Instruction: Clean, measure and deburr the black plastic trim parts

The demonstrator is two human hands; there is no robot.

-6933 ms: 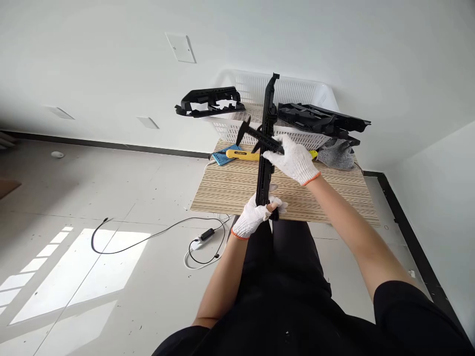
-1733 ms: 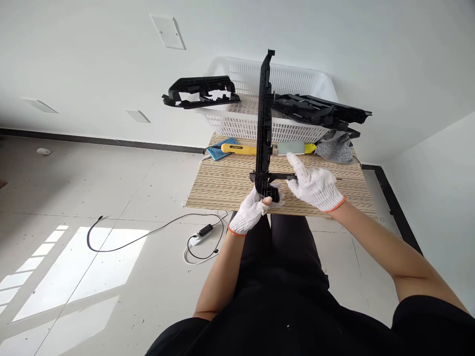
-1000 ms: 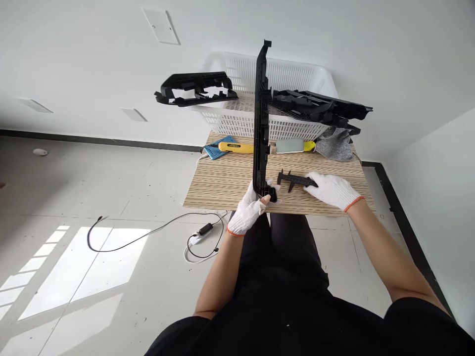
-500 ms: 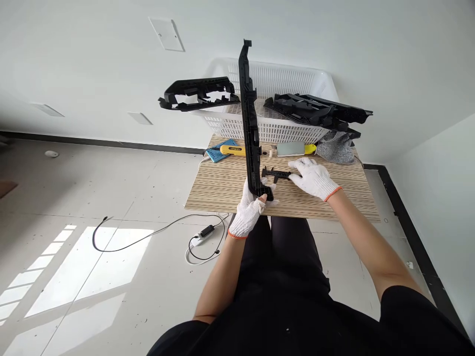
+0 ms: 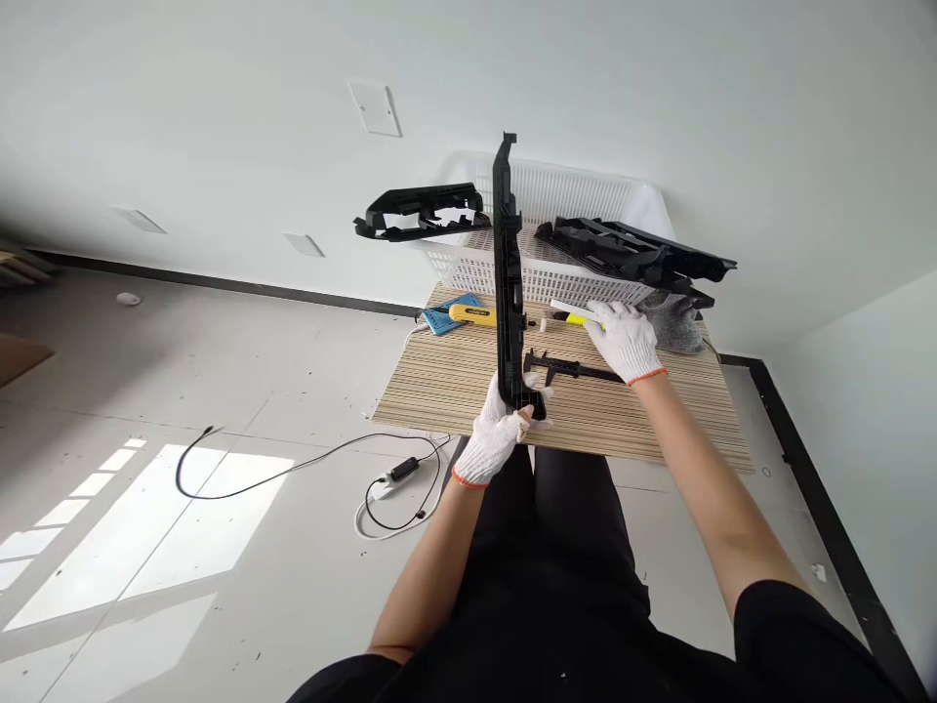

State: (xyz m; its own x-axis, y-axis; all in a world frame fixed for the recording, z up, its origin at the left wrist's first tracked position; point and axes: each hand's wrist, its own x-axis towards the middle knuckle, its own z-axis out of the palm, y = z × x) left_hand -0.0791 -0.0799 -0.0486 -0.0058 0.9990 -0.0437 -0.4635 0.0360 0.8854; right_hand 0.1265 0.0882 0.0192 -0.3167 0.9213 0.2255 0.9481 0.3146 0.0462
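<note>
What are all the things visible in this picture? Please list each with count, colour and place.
long plastic part: 1, black, upright, held at its lower end
caliper: 1, black, lying on table
yellow tool: 1, yellow and pale, in right hand
utility knife: 1, yellow, table's far left
blue card: 1, under the knife
basket: 1, white, far table edge
plastic parts: several, black, on basket rim
spare glove: 1, grey, far right
table: 1, striped wood
cable: black, on floor
left hand: white glove, gripping long part
right hand: white glove, fingers on yellow tool
</note>
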